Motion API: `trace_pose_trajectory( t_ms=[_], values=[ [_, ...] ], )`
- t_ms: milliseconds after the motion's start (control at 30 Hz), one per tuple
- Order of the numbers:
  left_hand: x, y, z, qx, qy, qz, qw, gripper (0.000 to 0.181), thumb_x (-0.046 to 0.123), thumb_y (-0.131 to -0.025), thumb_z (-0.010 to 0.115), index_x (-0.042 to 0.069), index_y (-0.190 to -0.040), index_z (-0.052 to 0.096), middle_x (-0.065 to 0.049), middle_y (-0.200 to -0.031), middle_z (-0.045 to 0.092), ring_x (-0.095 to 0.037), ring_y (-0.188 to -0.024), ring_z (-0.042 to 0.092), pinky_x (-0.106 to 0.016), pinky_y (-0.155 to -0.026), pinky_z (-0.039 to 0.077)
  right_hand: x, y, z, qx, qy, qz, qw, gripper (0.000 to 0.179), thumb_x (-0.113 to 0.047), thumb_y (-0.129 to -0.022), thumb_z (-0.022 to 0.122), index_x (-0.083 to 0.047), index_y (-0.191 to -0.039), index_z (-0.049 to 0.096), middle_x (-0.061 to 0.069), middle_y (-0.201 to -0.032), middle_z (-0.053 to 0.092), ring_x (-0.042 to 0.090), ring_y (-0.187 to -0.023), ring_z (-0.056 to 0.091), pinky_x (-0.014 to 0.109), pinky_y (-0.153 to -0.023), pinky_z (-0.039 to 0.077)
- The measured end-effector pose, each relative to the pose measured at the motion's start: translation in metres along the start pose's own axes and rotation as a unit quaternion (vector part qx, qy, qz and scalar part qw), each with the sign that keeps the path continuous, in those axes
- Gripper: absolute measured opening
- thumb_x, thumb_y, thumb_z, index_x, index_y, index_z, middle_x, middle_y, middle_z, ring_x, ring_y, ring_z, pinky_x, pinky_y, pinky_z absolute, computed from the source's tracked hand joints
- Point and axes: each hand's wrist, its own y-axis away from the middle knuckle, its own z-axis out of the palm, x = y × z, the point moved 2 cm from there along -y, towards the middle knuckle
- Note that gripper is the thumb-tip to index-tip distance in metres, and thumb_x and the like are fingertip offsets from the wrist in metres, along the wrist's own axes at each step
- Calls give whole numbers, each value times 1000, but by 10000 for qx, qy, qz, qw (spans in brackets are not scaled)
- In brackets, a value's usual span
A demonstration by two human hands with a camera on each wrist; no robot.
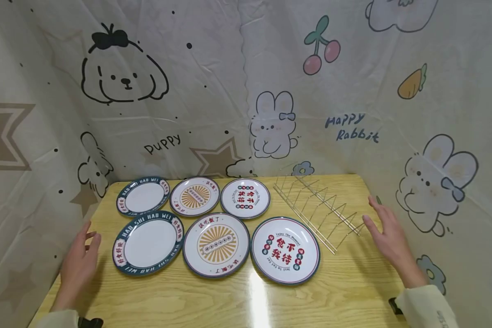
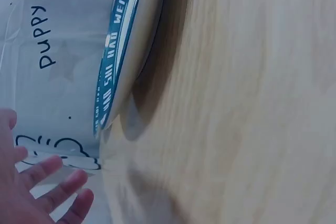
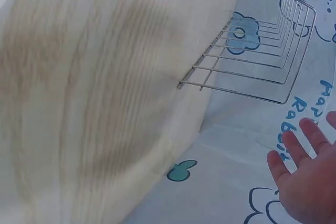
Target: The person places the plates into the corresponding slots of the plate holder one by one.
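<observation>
Two rows of three plates lie on the wooden table. My left hand (image 1: 79, 257), fingers relaxed and holding nothing, is just left of the larger green-rimmed plate (image 1: 148, 243). Behind that plate lies a smaller green-rimmed one (image 1: 142, 197). The middle column has a large sunburst plate (image 1: 216, 245) and a small sunburst plate (image 1: 194, 196). To their right are a large plate with red characters (image 1: 285, 250) and a smaller matching plate (image 1: 245, 198). A wire dish rack (image 3: 252, 69) stands at the right; my right hand (image 1: 389, 239), fingers spread and holding nothing, is beside it.
The wooden table (image 1: 180, 300) has bare wood along its front. Printed curtain cloth (image 1: 213, 105) hangs close behind it and down both sides. Light glares off the wood in front of the large red-character plate.
</observation>
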Motion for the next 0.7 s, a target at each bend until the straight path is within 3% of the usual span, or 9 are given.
trace_pose_trajectory(
  t_ms=[267,367,467,533,600,700],
  values=[
    [-16,2,8,-433,642,-1052,9914,72,48,-111,25,10,-167,0,-34,-162,28,-56,-145,30,-71,-116,27,6,6,10,-238,-227,211,9992,62,-29,-110,51,-7,-162,29,32,-150,45,53,-131,45,74,-100,40],
    [-21,4,11,-495,824,-1275,9872,73,50,-110,24,8,-166,1,-36,-161,26,-55,-148,26,-70,-120,24,9,8,14,-325,-271,269,9987,62,-29,-110,50,-4,-162,28,32,-150,45,52,-130,47,67,-100,43],
    [-22,6,13,-474,948,-1361,9850,75,51,-110,25,7,-166,2,-37,-159,28,-53,-144,34,-68,-117,29,10,11,18,-426,-311,318,9981,62,-29,-110,50,-3,-162,27,32,-148,46,52,-129,48,66,-100,43],
    [-22,6,15,-440,1005,-1407,9840,76,52,-109,26,8,-166,3,-35,-158,33,-47,-134,48,-57,-108,44,10,11,19,-486,-370,350,9975,63,-28,-110,50,-2,-162,26,32,-148,45,52,-129,48,67,-100,43],
    [-21,6,17,-397,1095,-1398,9833,74,51,-110,27,9,-167,4,-33,-156,39,-31,-113,63,-42,-93,54,9,12,20,-541,-407,389,9969,63,-28,-110,50,-1,-162,26,33,-147,45,52,-128,47,69,-101,42],
    [-20,6,21,-354,1279,-1366,9817,71,47,-111,27,9,-167,4,-31,-152,45,-6,-84,63,-23,-66,55,8,13,22,-607,-435,457,9962,64,-29,-110,50,0,-162,25,33,-148,45,52,-129,47,70,-102,42]
  ],
)
